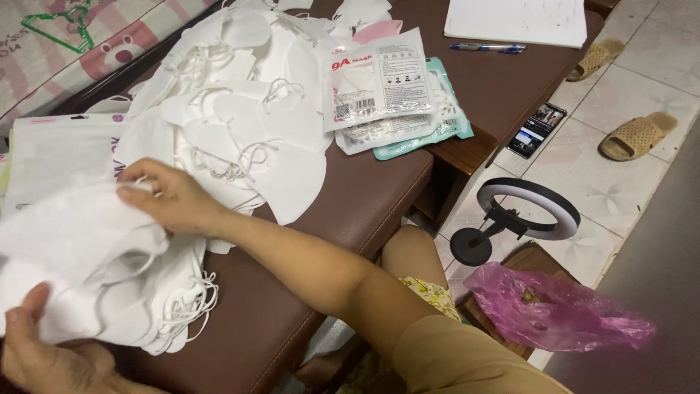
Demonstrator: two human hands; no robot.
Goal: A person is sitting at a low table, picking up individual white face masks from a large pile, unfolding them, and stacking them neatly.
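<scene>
My left hand [40, 354] grips the near edge of a stack of white face masks [80, 255] at the lower left, thumb on top. My right hand [171, 197] reaches across from the right and pinches the stack's far upper edge with its fingertips. The ear loops [193, 299] hang off the stack's right side. The stack rests on a brown padded bench [343, 211]. Just beyond my right hand lies a large loose heap of white masks [248, 109].
Sealed mask packets [383, 80] lie at the bench's far right, with a pen [487, 48] and white papers [518, 18] on the dark table behind. On the tiled floor are a phone [537, 129], a ring light [529, 211], a pink plastic bag [554, 310] and sandals [636, 136].
</scene>
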